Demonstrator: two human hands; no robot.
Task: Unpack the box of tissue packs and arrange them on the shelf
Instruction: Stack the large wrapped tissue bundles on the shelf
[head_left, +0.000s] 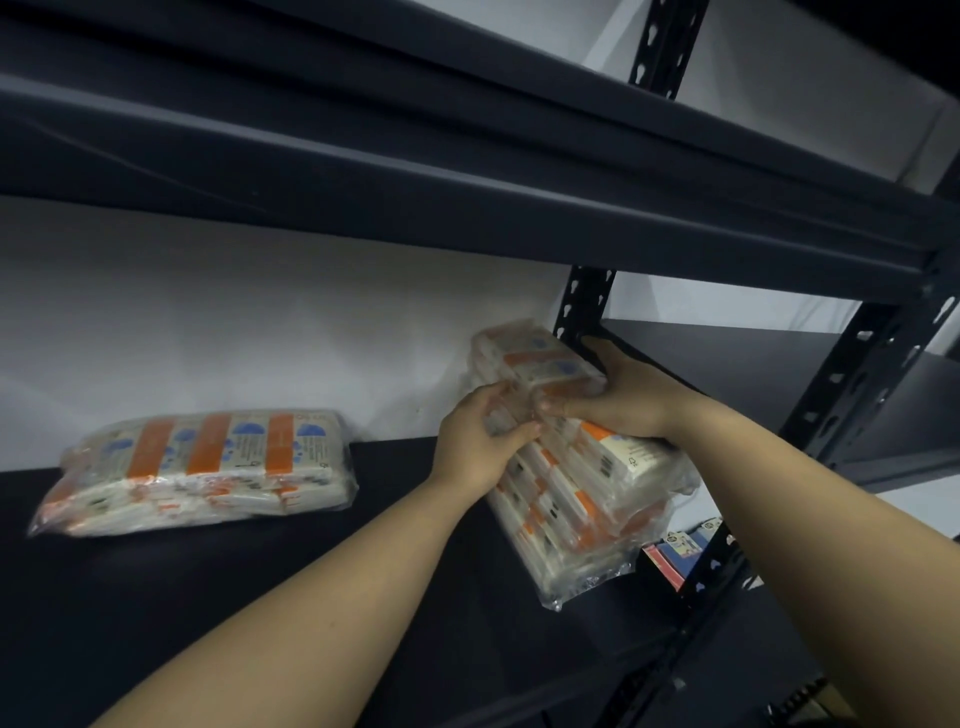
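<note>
A plastic-wrapped tissue pack (576, 509) stands tilted on the dark shelf (260, 597) near the right upright post (582, 306), seemingly being set in place. The left hand (478, 441) and right hand (618, 400) curl their fingers (519, 431) around its top to steady it. Another tissue bundle (197, 467) lies flat, well apart to the left.

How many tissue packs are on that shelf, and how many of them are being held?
Packs lying flat, untouched: 1
Packs held on edge by both hands: 1, with the left hand and right hand on it
Total: 2 packs on the shelf
</note>
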